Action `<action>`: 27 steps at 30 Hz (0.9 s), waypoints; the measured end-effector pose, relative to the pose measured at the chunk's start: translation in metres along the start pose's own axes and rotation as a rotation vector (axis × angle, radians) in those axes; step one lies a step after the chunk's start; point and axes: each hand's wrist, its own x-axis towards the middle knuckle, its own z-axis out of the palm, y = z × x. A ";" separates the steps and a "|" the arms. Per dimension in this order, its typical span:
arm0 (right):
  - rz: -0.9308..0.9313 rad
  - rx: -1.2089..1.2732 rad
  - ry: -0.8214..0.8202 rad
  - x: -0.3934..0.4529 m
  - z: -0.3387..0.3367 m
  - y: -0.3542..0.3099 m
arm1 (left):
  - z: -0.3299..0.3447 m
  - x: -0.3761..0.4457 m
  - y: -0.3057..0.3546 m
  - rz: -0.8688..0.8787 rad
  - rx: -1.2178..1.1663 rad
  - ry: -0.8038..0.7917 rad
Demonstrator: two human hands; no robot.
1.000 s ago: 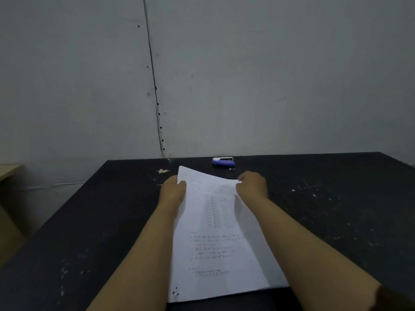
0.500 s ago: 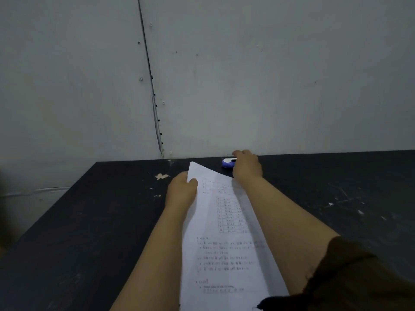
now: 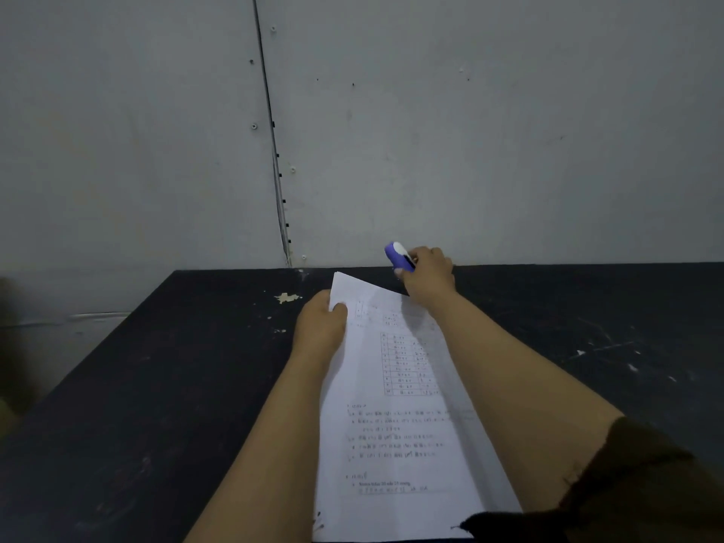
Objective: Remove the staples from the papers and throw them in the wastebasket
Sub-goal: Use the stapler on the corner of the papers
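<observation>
The dark counter (image 3: 164, 386) fills the lower half of my view, butted against a pale wall (image 3: 470, 131), its top scuffed with light chips toward the far left corner. No wastebasket shows anywhere, so I cannot say where the staples will go.

The papers (image 3: 395, 425) lie along the middle of the counter, running from the near edge toward the far edge, printed side up with a table and lines of text. They look thin and floppy: light, easy to crease, likely to slide on the smooth top unless pinned. My left hand (image 3: 319, 333) grips them at the far left corner, thumb on top and fingers underneath, which lifts that corner slightly off the counter. That corner is where I would expect a staple (too small to make out here), and holding just beside it seems the right place, so the sheet stays taut when the staple is pried.

My right hand (image 3: 429, 274) is raised above the far edge, closed around the staple remover (image 3: 399, 258), a small purple and white tool, hard and light, easy to pinch. It is clear of the counter, tilted upward, just beyond the papers' far edge.
</observation>
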 end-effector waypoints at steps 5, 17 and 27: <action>-0.031 0.624 -0.088 -0.041 -0.039 -0.033 | -0.007 -0.026 0.016 0.080 -0.008 0.021; -0.090 1.037 -0.107 -0.134 -0.104 -0.060 | -0.029 -0.112 0.051 0.258 -0.067 0.048; -0.058 1.163 -0.056 -0.181 -0.139 -0.072 | -0.034 -0.167 0.064 0.342 -0.058 0.043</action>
